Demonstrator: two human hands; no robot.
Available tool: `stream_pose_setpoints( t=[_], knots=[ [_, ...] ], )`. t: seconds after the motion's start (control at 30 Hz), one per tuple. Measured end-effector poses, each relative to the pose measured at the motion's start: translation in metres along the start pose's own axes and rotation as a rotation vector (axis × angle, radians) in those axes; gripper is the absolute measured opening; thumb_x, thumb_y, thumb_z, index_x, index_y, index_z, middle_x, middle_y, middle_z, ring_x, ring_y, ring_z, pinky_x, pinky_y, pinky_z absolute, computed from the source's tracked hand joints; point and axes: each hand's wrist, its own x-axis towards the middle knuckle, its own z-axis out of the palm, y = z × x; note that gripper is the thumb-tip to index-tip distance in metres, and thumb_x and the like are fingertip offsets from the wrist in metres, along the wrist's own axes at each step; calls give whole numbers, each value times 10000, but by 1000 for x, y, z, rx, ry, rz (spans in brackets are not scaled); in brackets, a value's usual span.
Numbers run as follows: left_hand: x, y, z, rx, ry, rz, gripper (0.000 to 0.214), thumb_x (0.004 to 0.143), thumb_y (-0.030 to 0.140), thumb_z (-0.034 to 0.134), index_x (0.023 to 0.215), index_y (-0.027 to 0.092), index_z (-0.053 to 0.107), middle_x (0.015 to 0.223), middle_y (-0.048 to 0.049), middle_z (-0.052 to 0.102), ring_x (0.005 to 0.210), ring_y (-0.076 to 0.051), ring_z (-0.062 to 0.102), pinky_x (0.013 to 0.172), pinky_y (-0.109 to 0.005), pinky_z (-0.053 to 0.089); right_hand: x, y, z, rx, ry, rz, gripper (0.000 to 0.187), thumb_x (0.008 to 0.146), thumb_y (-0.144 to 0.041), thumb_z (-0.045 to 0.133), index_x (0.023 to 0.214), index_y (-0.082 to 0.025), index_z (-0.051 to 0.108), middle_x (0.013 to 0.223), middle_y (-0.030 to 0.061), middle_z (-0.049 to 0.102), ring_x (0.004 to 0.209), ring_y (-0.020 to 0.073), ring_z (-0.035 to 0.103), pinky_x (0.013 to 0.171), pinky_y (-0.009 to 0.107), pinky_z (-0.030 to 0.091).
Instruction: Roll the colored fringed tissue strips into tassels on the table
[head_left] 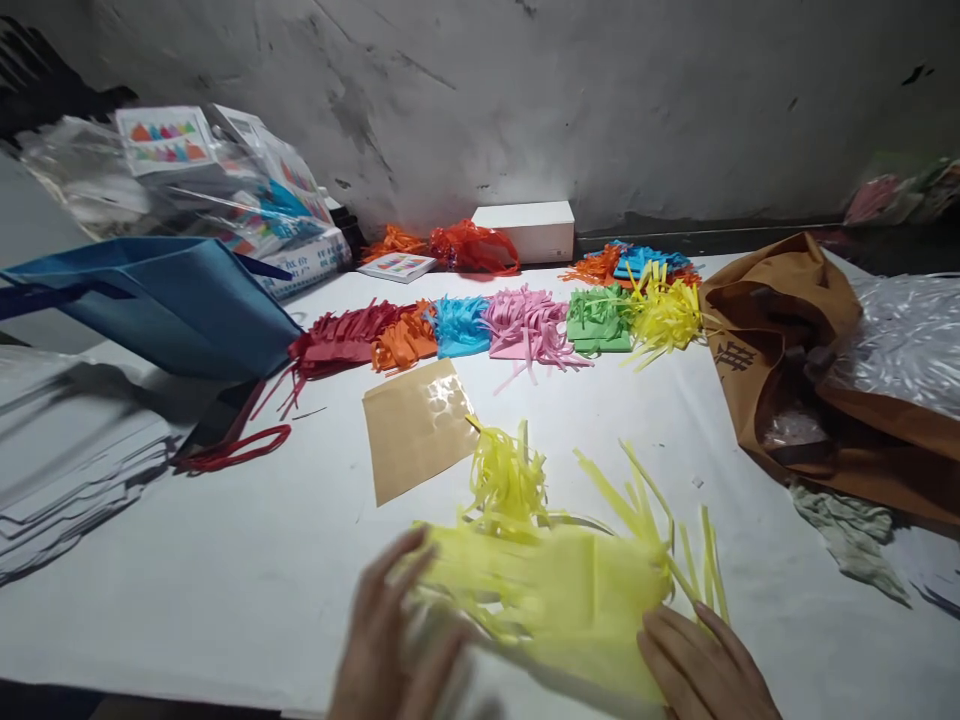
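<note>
Fringe strips stick up and outward from a stack of pale yellow cut paper sheets (pixel 555 590) lying at the middle of the near edge of the white table (pixel 225 560). The left hand (pixel 397 640), blurred, is open, its fingers spread against the stack's left end. The right hand (pixel 705 665) lays straight fingers on the stack's near right corner; whether its thumb pinches underneath cannot be told. Just beyond the stack lies a flat brown paper sheet with clear round stickers (pixel 420 430). Farther back runs a row of fringed paper piles: red pile (pixel 337 340), orange pile (pixel 405 342), blue pile (pixel 461 325), pink pile (pixel 525 322), green pile (pixel 600 318), yellow pile (pixel 664 312). A blue fabric bag (pixel 165 300) sits toward the left edge, a brown fabric bag (pixel 787 330) toward the right.
</note>
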Motion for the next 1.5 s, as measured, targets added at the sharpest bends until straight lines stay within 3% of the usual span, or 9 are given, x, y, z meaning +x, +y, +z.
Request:
stream_pose_setpoints(
  t=[0.1, 0.17, 0.3, 0.5, 0.67, 0.93, 1.2, 1.37, 1.5],
  knots=[
    [6, 34, 25, -17, -205, 562, 321, 1009, 374, 565, 1266, 190, 621, 1305, -93, 689, 1371, -246, 513, 1276, -494, 159, 0, 4, 0, -56, 43, -150, 393, 1044, -114, 342, 1069, -187, 728, 1109, 13, 775, 1021, 187, 738, 1252, 460, 230],
    [10, 50, 42, -44, -308, 664, 169, 1040, 229, 515, 1089, 198, 674, 1175, -25, 758, 1292, -186, 586, 1289, -469, 27, -1, 9, 0, -79, 13, -244, 430, 1061, -124, 315, 1051, -203, 738, 1132, -8, 769, 1025, 194, 737, 1254, 510, 196],
    [9, 52, 58, -235, -349, 568, 224, 1055, 140, 435, 970, 208, 631, 977, 20, 798, 1013, -119, 706, 1267, -369, 174, -4, 14, -1, -18, -74, -300, 352, 1066, -181, 386, 1061, -244, 733, 1115, -54, 767, 1041, 156, 725, 1269, 487, 116],
    [3, 43, 50, -271, -385, 149, 198, 998, 129, 392, 987, 240, 556, 749, 1, 684, 685, -174, 621, 821, -363, 479, 10, -9, 3, 77, 79, 321, 187, 1020, -192, 493, 1025, -206, 680, 863, 20, 744, 839, 156, 709, 989, 331, 457],
    [22, 54, 52, -62, -417, 17, 152, 983, 155, 437, 923, 225, 559, 720, -2, 671, 632, -199, 605, 697, -356, 458, 30, -13, 16, -19, 74, 409, 157, 1000, -192, 553, 1118, -150, 648, 812, 32, 707, 748, 173, 666, 813, 367, 424],
    [34, 62, 62, 55, -521, -5, 211, 948, 99, 406, 829, 220, 533, 686, -12, 677, 590, -225, 610, 645, -352, 431, 35, -1, 6, -329, 83, 422, 231, 979, -227, 591, 1178, -133, 661, 1017, 137, 741, 909, 281, 699, 898, 483, 431],
    [39, 60, 61, 53, -464, 16, 169, 972, 125, 432, 889, 218, 545, 695, -2, 692, 578, -221, 602, 619, -353, 436, 37, -29, 18, 61, 113, 177, 310, 951, -42, 447, 993, -191, 717, 957, 11, 784, 960, 164, 728, 1177, 396, 328],
    [35, 60, 49, -25, -226, 270, 226, 942, 340, 617, 1137, 227, 599, 1129, -107, 712, 1049, -298, 631, 1014, -512, 390, 42, -30, 17, 159, 181, 235, 269, 949, -53, 462, 918, -185, 694, 816, 0, 754, 812, 117, 717, 1147, 328, 347],
    [24, 58, 49, -79, -364, 446, 214, 982, 109, 482, 930, 259, 625, 884, 9, 734, 908, -190, 633, 1087, -439, 315, 43, -32, 14, 212, 112, 202, 218, 964, -130, 481, 973, -200, 687, 885, 8, 757, 870, 131, 703, 1163, 358, 317]
  ],
)
